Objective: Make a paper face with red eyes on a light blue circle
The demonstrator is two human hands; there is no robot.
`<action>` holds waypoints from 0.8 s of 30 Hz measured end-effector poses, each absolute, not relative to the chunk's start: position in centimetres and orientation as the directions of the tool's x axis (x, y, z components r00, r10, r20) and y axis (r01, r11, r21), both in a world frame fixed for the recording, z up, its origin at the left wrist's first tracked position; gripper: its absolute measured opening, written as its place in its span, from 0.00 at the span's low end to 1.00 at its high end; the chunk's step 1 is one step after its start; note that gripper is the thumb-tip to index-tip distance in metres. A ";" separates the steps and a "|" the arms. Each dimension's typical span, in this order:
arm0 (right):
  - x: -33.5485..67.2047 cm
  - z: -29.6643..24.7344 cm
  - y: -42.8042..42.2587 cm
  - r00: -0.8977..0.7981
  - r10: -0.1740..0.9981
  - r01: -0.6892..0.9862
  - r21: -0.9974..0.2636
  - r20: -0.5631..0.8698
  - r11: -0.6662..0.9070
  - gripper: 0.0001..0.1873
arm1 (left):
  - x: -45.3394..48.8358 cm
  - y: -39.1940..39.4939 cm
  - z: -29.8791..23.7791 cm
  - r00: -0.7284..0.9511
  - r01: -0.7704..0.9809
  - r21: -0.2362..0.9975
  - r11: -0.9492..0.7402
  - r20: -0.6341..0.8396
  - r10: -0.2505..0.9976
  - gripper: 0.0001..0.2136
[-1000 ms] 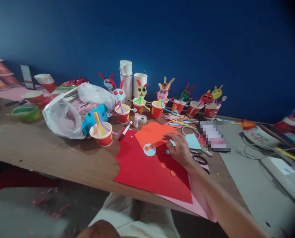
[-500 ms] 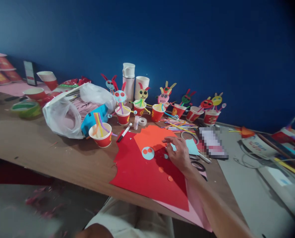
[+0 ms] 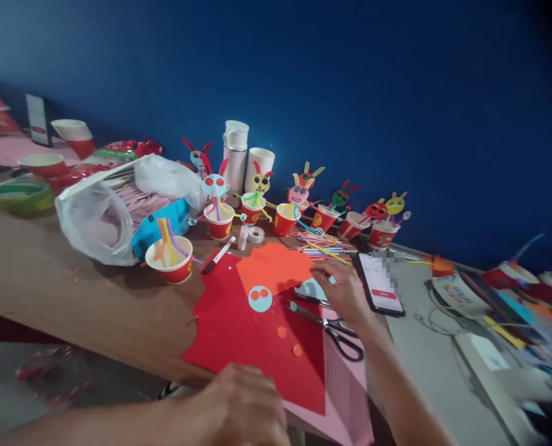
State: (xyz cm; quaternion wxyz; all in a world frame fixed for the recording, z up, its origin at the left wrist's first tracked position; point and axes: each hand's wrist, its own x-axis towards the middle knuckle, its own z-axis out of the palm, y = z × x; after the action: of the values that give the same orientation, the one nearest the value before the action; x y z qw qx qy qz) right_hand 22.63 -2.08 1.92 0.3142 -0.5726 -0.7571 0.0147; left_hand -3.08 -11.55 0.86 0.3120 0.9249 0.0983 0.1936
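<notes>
My right hand is at the right side of the red sheet, its fingers curled and closed on light blue paper. Another bit of that paper shows between the fingers. Below the hand lie scissors with dark handles; a second pair is partly hidden. My left hand is over the front edge of the red sheet, motion-blurred, its fingers hard to make out. On the sheets rest an orange paper and a light blue disc with two orange dots. Loose orange dots lie nearer.
Rabbit-faced cups line the wall. A cup with straws stands left of the sheets, beside a marker and a plastic bag. Behind the sheets are loose straws and a tape roll. A phone lies right.
My left hand has come in over the front of the red sheet. My right hand has shifted right, uncovering the scissors blades and some light blue paper. The view has turned slightly right.
</notes>
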 end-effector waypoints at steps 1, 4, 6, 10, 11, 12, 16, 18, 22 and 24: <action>22.7 2.0 -2.2 -0.161 0.888 0.870 -0.363 0.432 0.334 0.07 | -3.9 -10.2 0.9 0.894 0.097 0.611 -0.785 0.293 0.338 0.15; 22.5 1.8 -2.6 -0.202 0.908 0.892 -0.315 0.366 0.325 0.08 | -5.5 -6.5 1.0 0.847 0.222 0.560 -0.798 0.296 0.443 0.19; 22.4 1.3 -2.9 -0.233 0.917 0.898 -0.289 0.324 0.330 0.08 | -5.6 -4.3 1.0 0.815 0.334 0.473 -0.815 0.289 0.502 0.18; 22.8 0.4 -3.3 -0.277 0.924 0.888 -0.298 0.264 0.351 0.09 | -4.6 -1.5 0.5 0.798 0.425 0.366 -0.828 0.280 0.533 0.11; 23.0 0.2 -3.3 -0.298 0.920 0.877 -0.307 0.255 0.370 0.09 | -4.4 -1.2 0.1 0.804 0.424 0.345 -0.837 0.282 0.523 0.11; 23.1 0.1 -3.3 -0.323 0.914 0.867 -0.311 0.244 0.389 0.09 | -4.3 -1.0 -0.2 0.807 0.425 0.331 -0.843 0.283 0.518 0.11; 23.2 -0.2 -3.3 -0.374 0.901 0.857 -0.289 0.218 0.426 0.05 | -4.4 -0.9 -1.3 0.791 0.415 0.344 -0.842 0.321 0.521 0.15; 23.2 -0.1 -3.4 -0.331 0.901 0.872 -0.275 0.281 0.406 0.05 | -4.8 -0.6 -1.2 0.745 0.363 0.445 -0.819 0.389 0.542 0.13; 21.7 0.7 -4.2 -0.268 0.858 0.837 -0.334 0.439 0.433 0.09 | -4.9 0.1 -0.6 0.530 0.240 0.841 -0.485 0.305 0.791 0.10; 20.2 1.0 -4.7 -0.337 0.845 0.788 -0.367 0.415 0.494 0.14 | -4.5 0.1 -0.7 0.501 0.192 0.963 -0.189 0.070 0.863 0.10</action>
State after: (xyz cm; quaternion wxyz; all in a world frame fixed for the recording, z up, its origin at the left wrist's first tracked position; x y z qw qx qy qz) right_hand 20.18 -4.71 1.00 0.2849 -0.5006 -0.8159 0.0501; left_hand -4.54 0.08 -0.67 0.5127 0.6984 0.3774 0.3271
